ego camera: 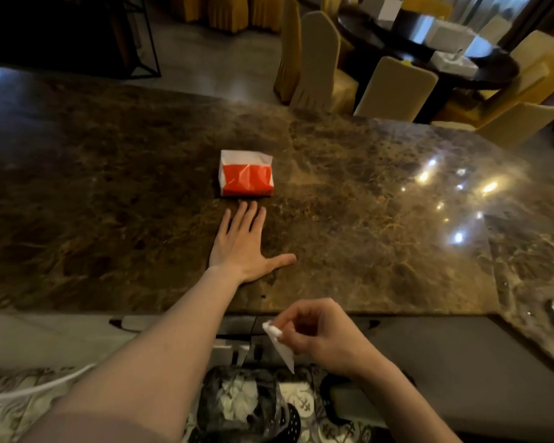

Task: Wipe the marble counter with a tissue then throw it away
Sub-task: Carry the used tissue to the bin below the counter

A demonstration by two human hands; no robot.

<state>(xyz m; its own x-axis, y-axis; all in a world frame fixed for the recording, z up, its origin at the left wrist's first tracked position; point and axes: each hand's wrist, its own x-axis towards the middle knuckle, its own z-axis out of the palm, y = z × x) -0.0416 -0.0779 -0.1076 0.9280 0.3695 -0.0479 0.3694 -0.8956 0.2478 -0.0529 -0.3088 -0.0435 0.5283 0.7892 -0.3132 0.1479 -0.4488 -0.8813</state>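
**Tissue pinched above the bin**

The right hand [320, 334] pinches a folded white tissue [280, 345] between fingertips, off the counter's near edge, directly over a dark-lined bin [237, 401] holding crumpled tissues. The left hand [242, 244] lies flat, fingers spread, on the brown marble counter [109, 203]. Just beyond it, at 12 o'clock, sits a red-and-white tissue pack [246, 174].

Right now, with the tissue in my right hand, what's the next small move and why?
Probably open the fingers and let the tissue drop. The right hand pinches it off the counter, roughly above the lined bin, which already holds crumpled tissues. The left hand lies flat on the counter, near the pack.
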